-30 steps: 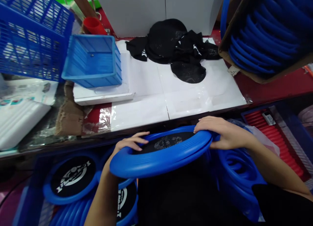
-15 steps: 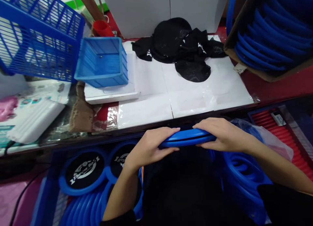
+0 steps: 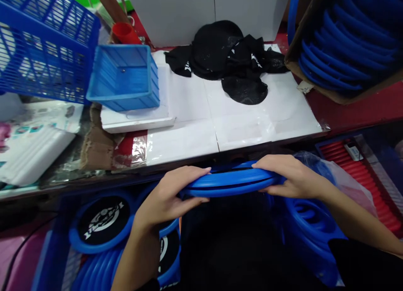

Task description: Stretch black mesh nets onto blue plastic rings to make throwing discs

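Observation:
A blue ring is held nearly edge-on in front of my body, just off the table's front edge. A dark slit runs along its rim, and a little black shows at its top. My left hand pinches its left end, thumb below and fingers on top. At the right end my right hand grips it the same way. Below my left forearm lie blue-rimmed discs with black fabric centres, one of them a disc with a white print. Beneath my right forearm are more blue rings.
Black fabric rounds lie on the white-covered table. A small blue bin stands on a white slab at left, beside a large blue basket. A carton of blue rings leans at right, above red rings.
My left hand has moved left and slightly down, so more of the blue ring shows between my hands. It is tilted a little more open. The camera view has shifted slightly.

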`<action>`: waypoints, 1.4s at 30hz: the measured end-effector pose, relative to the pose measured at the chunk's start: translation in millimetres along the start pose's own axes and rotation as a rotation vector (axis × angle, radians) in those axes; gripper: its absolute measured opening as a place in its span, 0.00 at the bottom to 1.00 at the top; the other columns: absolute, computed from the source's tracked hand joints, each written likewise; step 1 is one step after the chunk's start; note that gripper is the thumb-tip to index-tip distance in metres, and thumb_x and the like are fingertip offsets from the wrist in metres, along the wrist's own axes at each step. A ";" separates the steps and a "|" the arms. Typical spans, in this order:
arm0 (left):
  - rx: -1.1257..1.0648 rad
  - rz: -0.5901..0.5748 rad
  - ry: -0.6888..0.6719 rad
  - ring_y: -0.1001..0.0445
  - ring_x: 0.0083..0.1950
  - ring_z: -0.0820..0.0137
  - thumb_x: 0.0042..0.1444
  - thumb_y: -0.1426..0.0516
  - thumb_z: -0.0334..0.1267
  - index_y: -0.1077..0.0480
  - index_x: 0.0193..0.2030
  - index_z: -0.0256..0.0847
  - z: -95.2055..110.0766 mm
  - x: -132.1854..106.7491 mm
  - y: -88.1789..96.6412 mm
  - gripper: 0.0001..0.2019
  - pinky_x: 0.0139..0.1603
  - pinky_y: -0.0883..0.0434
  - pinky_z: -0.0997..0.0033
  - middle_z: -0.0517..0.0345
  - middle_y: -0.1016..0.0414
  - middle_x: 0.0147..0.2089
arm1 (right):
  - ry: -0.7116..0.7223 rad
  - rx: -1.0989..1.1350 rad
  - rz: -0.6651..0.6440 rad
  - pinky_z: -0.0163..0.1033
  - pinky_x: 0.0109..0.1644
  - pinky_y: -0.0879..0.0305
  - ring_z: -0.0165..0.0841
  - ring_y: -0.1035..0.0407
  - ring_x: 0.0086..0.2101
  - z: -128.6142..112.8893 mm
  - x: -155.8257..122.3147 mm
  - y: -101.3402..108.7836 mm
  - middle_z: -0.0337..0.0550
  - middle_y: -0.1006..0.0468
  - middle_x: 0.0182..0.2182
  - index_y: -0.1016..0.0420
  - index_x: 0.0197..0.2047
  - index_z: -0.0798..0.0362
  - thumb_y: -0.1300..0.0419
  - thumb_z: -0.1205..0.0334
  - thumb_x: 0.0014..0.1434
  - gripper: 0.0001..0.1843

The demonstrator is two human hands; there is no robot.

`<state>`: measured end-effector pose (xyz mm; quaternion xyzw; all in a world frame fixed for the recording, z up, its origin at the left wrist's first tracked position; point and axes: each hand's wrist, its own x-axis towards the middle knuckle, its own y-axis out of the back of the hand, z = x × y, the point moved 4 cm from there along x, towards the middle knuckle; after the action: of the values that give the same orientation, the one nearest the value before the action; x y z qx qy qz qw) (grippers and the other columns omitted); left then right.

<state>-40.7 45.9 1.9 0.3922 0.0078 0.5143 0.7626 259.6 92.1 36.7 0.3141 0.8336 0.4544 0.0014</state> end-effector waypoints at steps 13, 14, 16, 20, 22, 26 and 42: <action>0.151 0.098 0.004 0.13 0.54 0.61 0.67 0.34 0.35 0.28 0.69 0.47 31.7 -13.7 -7.0 0.25 0.58 0.17 0.67 0.52 0.14 0.58 | 0.053 -0.194 0.025 0.52 0.53 0.31 0.39 0.21 0.38 -22.6 11.6 -7.8 0.46 0.15 0.39 0.27 0.55 0.52 0.38 0.49 0.73 0.16; 0.166 0.111 -0.004 0.13 0.53 0.61 0.66 0.34 0.33 0.28 0.69 0.46 34.4 -14.0 -7.0 0.25 0.58 0.17 0.67 0.52 0.14 0.57 | 0.056 -0.189 0.028 0.52 0.53 0.32 0.40 0.21 0.39 -22.5 12.6 -8.1 0.47 0.15 0.40 0.27 0.56 0.52 0.38 0.50 0.73 0.16; 0.180 0.130 -0.009 0.13 0.53 0.60 0.66 0.34 0.32 0.28 0.70 0.46 37.6 -13.1 -5.7 0.26 0.57 0.17 0.65 0.51 0.14 0.57 | 0.069 -0.177 0.037 0.54 0.56 0.32 0.41 0.20 0.40 -22.6 15.1 -8.7 0.47 0.14 0.41 0.27 0.58 0.51 0.37 0.52 0.73 0.16; 0.049 0.166 -0.009 0.13 0.53 0.58 0.68 0.35 0.34 0.26 0.69 0.47 25.3 -16.0 0.6 0.24 0.60 0.17 0.55 0.51 0.13 0.56 | 0.070 -0.105 0.047 0.57 0.65 0.34 0.41 0.20 0.45 -18.8 18.7 -7.4 0.49 0.14 0.47 0.30 0.65 0.50 0.33 0.51 0.70 0.25; -0.080 0.199 -0.034 0.13 0.50 0.58 0.69 0.36 0.40 0.24 0.67 0.48 6.2 -25.9 4.1 0.20 0.62 0.18 0.47 0.51 0.12 0.53 | 0.045 -0.034 0.008 0.58 0.68 0.35 0.43 0.21 0.50 -11.4 16.9 -6.1 0.51 0.15 0.51 0.32 0.68 0.50 0.30 0.48 0.67 0.32; -0.307 0.444 -0.077 0.15 0.49 0.57 0.68 0.35 0.44 0.18 0.59 0.57 -47.5 -60.1 14.6 0.14 0.61 0.19 0.38 0.56 0.12 0.42 | -0.038 0.066 -0.106 0.54 0.62 0.27 0.44 0.23 0.53 13.0 5.6 -6.8 0.52 0.16 0.53 0.29 0.66 0.49 0.32 0.56 0.66 0.27; 0.044 0.044 0.031 0.15 0.53 0.57 0.69 0.36 0.39 0.28 0.69 0.43 14.2 -3.2 -40.3 0.22 0.56 0.19 0.56 0.44 0.15 0.55 | -0.008 -0.148 -0.086 0.46 0.50 0.21 0.44 0.17 0.46 -8.7 12.8 -19.4 0.54 0.13 0.49 0.25 0.63 0.55 0.34 0.54 0.70 0.22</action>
<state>-4.9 28.4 -14.0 0.4009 0.0223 0.5368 0.7420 236.7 84.7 30.8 0.2789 0.8104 0.5130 0.0476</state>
